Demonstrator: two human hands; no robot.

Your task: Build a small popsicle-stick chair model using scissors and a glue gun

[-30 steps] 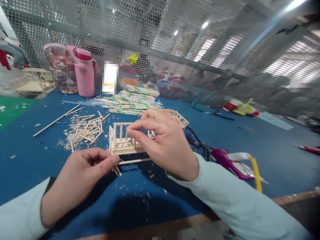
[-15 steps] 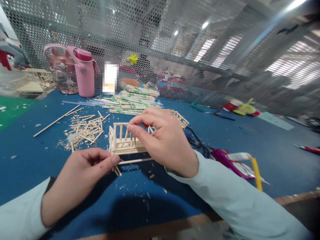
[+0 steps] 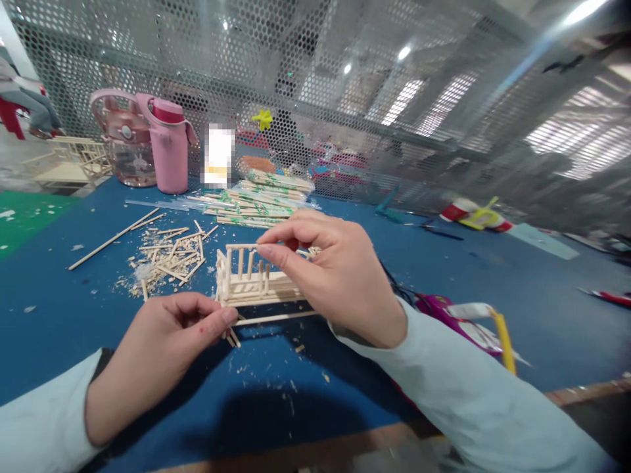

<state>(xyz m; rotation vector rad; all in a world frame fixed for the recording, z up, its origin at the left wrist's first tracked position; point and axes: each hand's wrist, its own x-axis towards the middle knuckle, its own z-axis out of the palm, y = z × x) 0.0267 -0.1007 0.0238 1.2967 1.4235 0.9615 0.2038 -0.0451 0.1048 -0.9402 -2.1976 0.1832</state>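
Note:
A small frame built of wooden sticks (image 3: 246, 289) stands on the blue table between my hands. My left hand (image 3: 162, 348) pinches its near left corner between thumb and fingers. At the frame's upper rail my right hand (image 3: 330, 269) is closed, thumb and forefinger together on the rail's right part. The right hand and wrist hide the frame's right end. Several short upright sticks show under the rail. Left of the frame lies a heap of cut stick pieces (image 3: 172, 253) with crumbs around it.
Bagged stick bundles (image 3: 266, 197) lie behind the frame. A pink bottle (image 3: 169, 151) and a clear jug (image 3: 129, 154) stand at the back left, before a perforated metal screen (image 3: 296, 85). A purple tool with a yellow part (image 3: 458, 322) and a dark cable lie right.
My right hand has slid slightly to the right along the upper rail, uncovering more of the uprights. My left hand keeps its hold at the corner.

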